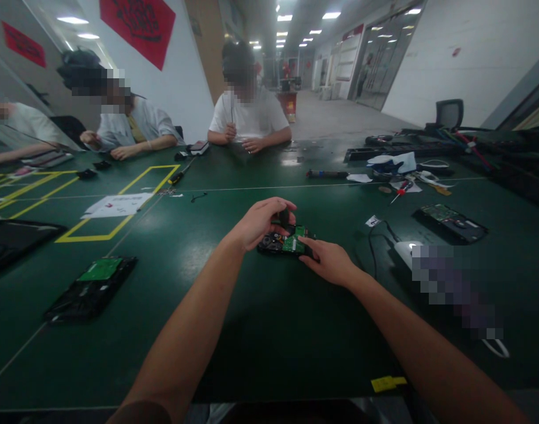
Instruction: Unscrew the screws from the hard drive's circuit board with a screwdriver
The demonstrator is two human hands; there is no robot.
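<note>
A small opened black electronic device [291, 244], with a green circuit board and some coloured wires showing, lies on the green table in front of me. My left hand [267, 221] is over its left and far side, fingers curled around a small dark piece [284, 218] whose kind I cannot make out. From the right, my right hand [331, 259] grips the device's near right edge. Its index finger rests on the board and its thumb lies along the near side.
Left on the table lies another black device [93, 288] with a green board; a similar one [450, 224] lies right. A red screwdriver [401, 189], a black-and-yellow screwdriver [176, 176], paper sheets [117, 205] and a cabled white item [406, 253] lie around. Several people sit across.
</note>
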